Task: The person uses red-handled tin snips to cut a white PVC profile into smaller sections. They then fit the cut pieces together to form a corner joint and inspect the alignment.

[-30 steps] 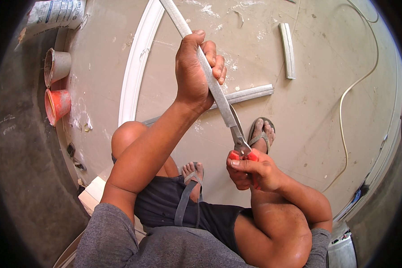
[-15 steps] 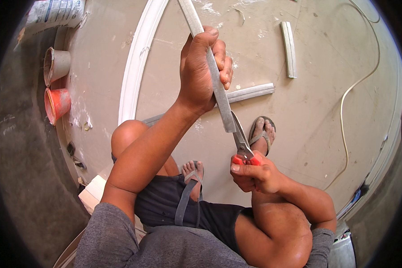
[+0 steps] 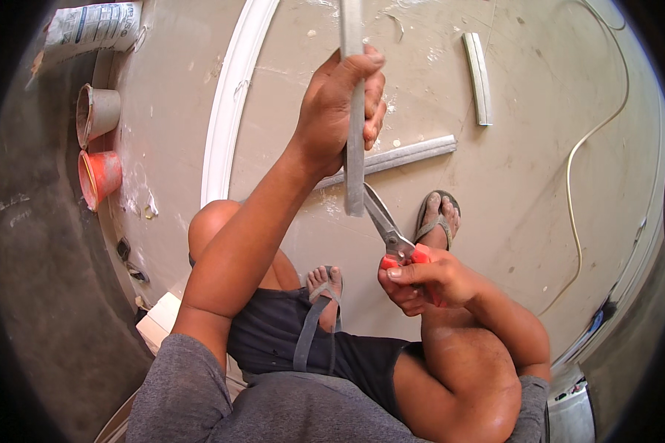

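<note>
My left hand (image 3: 340, 111) is closed around a long grey metal channel strip (image 3: 355, 166), held up in front of me with its lower end toward me. The strip's far end runs out of the upper edge of the picture. In my right hand (image 3: 428, 280) are tin snips (image 3: 391, 235) with red handles. Their blades point up and left, the tips close beside the strip's lower end; whether they touch it I cannot tell. Behind my left hand, another grey metal channel (image 3: 414, 153) lies on the floor, partly hidden by my hand and the strip.
A shorter metal channel piece (image 3: 477, 77) lies farther off to the right. A long white moulding (image 3: 233, 96) stretches along the left. Beyond it are a grey bucket (image 3: 103, 111), a red bucket (image 3: 107, 173) and a printed sack (image 3: 96, 28). A pale cable (image 3: 571, 170) curves along the right.
My left hand has turned the metal strip more upright, and its lower end has swung left. The snips have shifted slightly left along with it, still gripped in my right hand.
</note>
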`<state>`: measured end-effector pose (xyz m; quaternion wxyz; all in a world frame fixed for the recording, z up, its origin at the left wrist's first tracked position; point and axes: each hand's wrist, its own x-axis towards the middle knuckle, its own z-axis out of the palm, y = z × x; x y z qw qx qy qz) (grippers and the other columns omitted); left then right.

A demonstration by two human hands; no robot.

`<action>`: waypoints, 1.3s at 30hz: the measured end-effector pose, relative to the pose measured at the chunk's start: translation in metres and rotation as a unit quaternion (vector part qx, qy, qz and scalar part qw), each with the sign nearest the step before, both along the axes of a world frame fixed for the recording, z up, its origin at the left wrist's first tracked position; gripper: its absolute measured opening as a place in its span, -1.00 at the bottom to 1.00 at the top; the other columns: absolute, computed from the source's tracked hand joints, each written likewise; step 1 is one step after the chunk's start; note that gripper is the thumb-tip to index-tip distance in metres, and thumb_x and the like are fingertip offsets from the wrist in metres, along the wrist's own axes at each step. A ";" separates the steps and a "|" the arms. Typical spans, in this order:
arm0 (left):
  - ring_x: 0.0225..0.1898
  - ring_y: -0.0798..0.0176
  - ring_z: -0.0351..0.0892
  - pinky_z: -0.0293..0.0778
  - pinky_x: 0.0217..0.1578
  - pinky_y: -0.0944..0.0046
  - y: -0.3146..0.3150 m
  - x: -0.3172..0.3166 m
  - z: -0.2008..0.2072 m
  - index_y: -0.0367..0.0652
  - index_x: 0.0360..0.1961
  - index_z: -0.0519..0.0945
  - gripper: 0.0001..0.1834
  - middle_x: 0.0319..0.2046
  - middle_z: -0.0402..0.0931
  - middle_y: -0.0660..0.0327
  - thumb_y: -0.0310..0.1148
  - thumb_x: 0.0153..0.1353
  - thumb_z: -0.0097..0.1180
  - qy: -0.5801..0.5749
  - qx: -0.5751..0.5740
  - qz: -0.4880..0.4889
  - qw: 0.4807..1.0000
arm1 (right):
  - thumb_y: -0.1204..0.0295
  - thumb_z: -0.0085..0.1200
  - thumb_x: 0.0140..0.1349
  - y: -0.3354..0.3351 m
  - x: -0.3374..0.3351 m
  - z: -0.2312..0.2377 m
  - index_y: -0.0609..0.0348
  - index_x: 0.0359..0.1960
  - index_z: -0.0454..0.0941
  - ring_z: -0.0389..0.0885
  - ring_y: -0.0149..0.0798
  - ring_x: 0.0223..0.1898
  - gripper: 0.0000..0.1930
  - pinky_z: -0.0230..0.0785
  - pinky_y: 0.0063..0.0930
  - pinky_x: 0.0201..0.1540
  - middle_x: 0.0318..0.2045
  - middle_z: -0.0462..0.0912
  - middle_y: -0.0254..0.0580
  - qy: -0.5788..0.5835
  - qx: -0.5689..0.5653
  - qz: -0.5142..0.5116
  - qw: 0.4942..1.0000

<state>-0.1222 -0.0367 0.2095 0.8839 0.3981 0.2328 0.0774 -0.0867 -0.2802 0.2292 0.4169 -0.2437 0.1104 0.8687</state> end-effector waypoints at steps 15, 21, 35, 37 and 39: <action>-0.57 0.50 0.39 0.46 -0.62 0.50 0.045 -0.008 -0.004 -0.01 -0.27 0.37 -0.52 -0.49 0.37 0.41 0.21 0.41 -0.01 0.134 -0.074 0.234 0.960 | 0.07 0.36 0.06 -0.036 0.001 -0.113 0.16 -0.08 0.52 0.52 0.00 -0.02 -0.48 0.26 -0.08 0.10 -0.16 0.59 -0.06 -0.828 0.073 0.237 0.502; -0.46 0.50 0.41 0.49 -0.53 0.47 0.029 -0.006 -0.006 -0.01 -0.20 0.39 -0.58 -0.41 0.41 0.41 0.14 0.46 -0.04 0.205 -0.067 0.254 0.943 | -0.02 0.43 -0.05 -0.018 -0.017 -0.127 0.18 0.08 0.52 0.41 -0.08 0.16 -0.28 0.20 -0.08 0.21 -0.01 0.53 -0.19 -0.880 0.154 0.239 0.380; -0.47 0.31 0.41 0.46 -0.49 0.26 -0.008 -0.004 -0.006 -0.08 -0.08 0.24 -0.48 -0.37 0.30 0.28 0.16 0.42 0.04 0.198 0.017 0.240 0.950 | 0.54 0.34 0.03 0.056 0.024 -0.007 0.18 -0.23 0.65 0.67 -0.15 -0.38 -0.76 0.52 -0.30 -0.34 -0.34 0.67 -0.20 -0.835 0.260 -0.192 0.445; -0.47 0.31 0.41 0.45 -0.50 0.26 -0.014 -0.002 -0.001 -0.07 -0.10 0.24 -0.48 -0.37 0.30 0.28 0.16 0.41 0.03 0.205 0.029 0.235 0.950 | 0.54 0.33 0.02 0.054 0.024 -0.011 0.16 -0.25 0.64 0.65 -0.19 -0.41 -0.78 0.51 -0.33 -0.36 -0.38 0.66 -0.24 -0.851 0.270 -0.175 0.416; -0.49 0.31 0.41 0.45 -0.51 0.26 -0.017 -0.001 0.000 -0.07 -0.09 0.24 -0.48 -0.37 0.30 0.28 0.16 0.41 0.03 0.207 0.038 0.230 0.950 | 0.54 0.33 0.02 0.052 0.026 -0.009 0.16 -0.26 0.64 0.64 -0.21 -0.44 -0.79 0.49 -0.36 -0.39 -0.40 0.65 -0.26 -0.861 0.282 -0.158 0.392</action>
